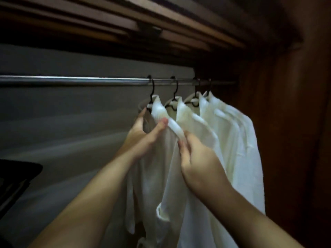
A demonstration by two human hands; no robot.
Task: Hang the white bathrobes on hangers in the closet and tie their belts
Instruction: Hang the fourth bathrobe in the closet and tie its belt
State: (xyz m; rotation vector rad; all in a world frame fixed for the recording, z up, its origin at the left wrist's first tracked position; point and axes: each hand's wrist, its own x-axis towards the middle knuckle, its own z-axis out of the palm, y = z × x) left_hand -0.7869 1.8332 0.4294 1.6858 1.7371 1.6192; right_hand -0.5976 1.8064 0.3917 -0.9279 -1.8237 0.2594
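Observation:
Several white bathrobes point(232, 140) hang on black hangers from a metal closet rod point(71, 80) at the right end of the closet. The leftmost robe point(161, 176) hangs on a black hanger point(152, 93). My left hand point(143, 135) holds this robe just below its collar, thumb on the front and fingers behind the fabric. My right hand point(195, 158) pinches the folded collar edge point(176, 127) of the same robe. No belt is clearly visible.
The closet's dark wooden side wall point(295, 122) stands close on the right of the robes. A wooden top panel point(161, 24) runs overhead. The bare rod stretches left before a grey back wall point(62, 122). A dark object point(14, 176) sits at the lower left.

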